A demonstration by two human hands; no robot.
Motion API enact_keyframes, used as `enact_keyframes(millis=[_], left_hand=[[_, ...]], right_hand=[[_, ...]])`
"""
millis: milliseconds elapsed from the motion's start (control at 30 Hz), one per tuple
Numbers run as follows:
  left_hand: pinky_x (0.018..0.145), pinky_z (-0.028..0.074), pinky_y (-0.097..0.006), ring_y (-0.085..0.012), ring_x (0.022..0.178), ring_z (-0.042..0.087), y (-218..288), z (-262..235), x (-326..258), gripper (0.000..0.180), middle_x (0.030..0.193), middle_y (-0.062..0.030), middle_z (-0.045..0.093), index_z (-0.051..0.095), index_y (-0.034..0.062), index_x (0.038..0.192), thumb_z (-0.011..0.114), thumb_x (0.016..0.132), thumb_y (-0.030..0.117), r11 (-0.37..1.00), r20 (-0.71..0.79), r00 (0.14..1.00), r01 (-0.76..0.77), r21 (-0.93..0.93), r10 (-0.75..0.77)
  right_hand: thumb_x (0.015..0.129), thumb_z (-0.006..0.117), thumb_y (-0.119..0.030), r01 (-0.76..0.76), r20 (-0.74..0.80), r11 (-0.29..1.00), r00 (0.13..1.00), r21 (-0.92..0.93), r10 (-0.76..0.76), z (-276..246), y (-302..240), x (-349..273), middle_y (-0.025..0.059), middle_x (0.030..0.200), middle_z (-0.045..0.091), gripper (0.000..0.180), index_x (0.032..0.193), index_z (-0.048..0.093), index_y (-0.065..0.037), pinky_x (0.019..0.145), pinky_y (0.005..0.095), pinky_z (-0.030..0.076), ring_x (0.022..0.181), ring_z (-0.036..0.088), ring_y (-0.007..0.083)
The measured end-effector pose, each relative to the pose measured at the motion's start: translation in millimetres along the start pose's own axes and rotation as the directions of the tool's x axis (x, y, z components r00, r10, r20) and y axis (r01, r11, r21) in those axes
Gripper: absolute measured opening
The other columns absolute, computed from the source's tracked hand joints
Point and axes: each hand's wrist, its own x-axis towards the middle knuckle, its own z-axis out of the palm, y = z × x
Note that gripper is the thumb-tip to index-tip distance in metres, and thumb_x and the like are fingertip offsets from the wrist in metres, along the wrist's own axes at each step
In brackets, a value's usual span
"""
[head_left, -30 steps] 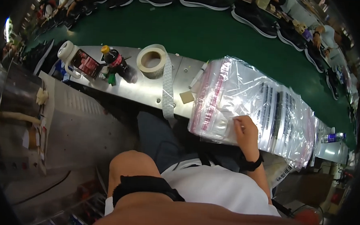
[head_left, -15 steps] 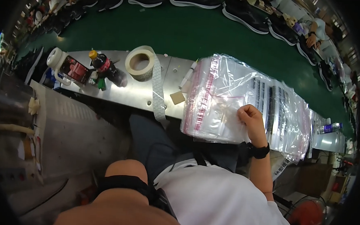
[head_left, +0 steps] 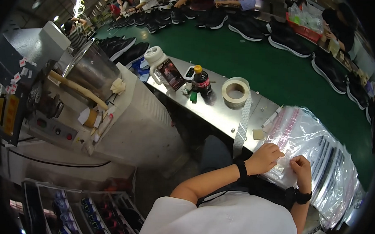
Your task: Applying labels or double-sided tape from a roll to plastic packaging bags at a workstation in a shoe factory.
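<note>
Clear bag stack (head_left: 326, 153) lies under left hand (head_left: 266, 158) (nearer its pink-striped end) and right hand (head_left: 302, 170); long axis runs down-right; fingers curled, can't tell if gripping.

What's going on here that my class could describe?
A person has both hands at a stack of clear plastic bags. The left hand and right hand are close together over its near side; whether either grips a bag is unclear. The stack lies on a metal ledge, with a tape roll and dark drink bottle to its left. Beyond, black shoes line a green surface.
</note>
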Motion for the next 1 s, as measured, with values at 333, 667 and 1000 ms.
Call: enact_keyframes(millis=[333,667,1000], left_hand=[[0.085,0.039,-0.039,-0.0288,0.1,0.05,-11,4,-10,0.006,0.107,-0.0131,0.052,0.053,0.0022,0.072,0.059,0.07,0.003,0.979,-0.174,0.966,-0.177,0.102,0.193],[0.092,0.037,-0.041,-0.0318,0.11,0.046,-20,11,-16,0.039,0.118,-0.0166,0.049,0.052,-0.0009,0.105,0.061,0.068,0.007,0.99,0.057,0.991,-0.126,0.062,0.123],[0.091,0.04,-0.033,-0.0214,0.105,0.049,-76,-26,-121,0.037,0.118,-0.0128,0.046,0.045,-0.002,0.113,0.057,0.079,0.002,0.588,-0.333,0.505,0.519,-0.62,-0.796]], right_hand=[[0.088,0.05,-0.025,0.023,-0.188,0.973,0.982,0.23,0.021,-53,12,10,-0.0036,0.068,0.051,0.016,0.085,0.055,-0.01,0.052,0.0167,0.035,0.059,0.046,0.0041],[0.086,0.048,-0.024,-0.157,-0.962,0.978,0.258,-0.134,-0.091,-364,235,-172,0.0015,0.062,0.052,0.024,0.075,0.056,-0.005,0.051,0.0253,0.037,0.056,0.046,0.0097],[0.083,0.053,-0.011,-0.49,-0.897,0.76,0.125,-0.427,-0.424,-198,110,-167,0.0117,0.083,0.054,0.012,0.09,0.055,-0.001,0.067,0.0333,0.043,0.076,0.054,0.0238]])
